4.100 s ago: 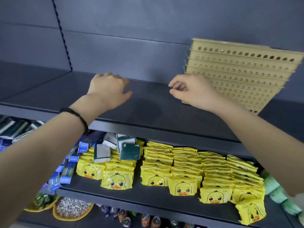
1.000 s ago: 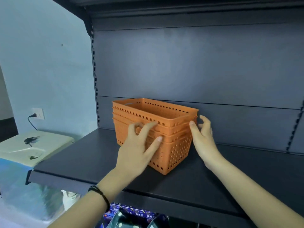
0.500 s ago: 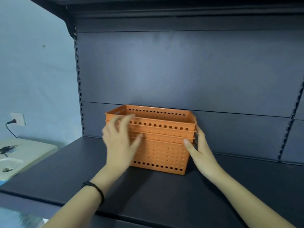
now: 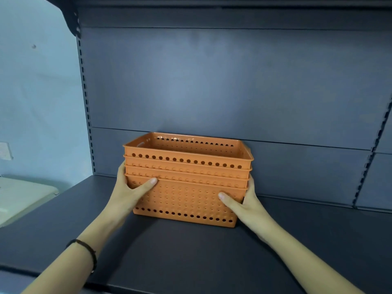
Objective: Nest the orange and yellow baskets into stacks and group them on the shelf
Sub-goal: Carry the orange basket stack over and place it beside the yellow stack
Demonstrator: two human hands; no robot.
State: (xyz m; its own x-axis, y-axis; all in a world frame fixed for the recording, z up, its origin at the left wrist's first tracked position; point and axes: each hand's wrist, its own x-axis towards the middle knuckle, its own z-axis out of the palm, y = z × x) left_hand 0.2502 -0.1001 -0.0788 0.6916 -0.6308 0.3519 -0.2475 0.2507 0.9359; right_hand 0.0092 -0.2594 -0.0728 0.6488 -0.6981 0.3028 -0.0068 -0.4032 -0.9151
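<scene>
Two hands hold an orange stack on the dark shelf.

Nearest are the two forearms, and the left wrist has a black band (image 4: 89, 252). The left hand (image 4: 129, 188) grips the left end of the stack (image 4: 186, 198), with its thumb on the front wall. The right hand (image 4: 246, 200) grips the right end in the same way. The stack is four nested baskets and it stands upright on the shelf (image 4: 191, 257), near the back panel (image 4: 212, 81). At far left is a pale blue wall (image 4: 38, 92).
</scene>
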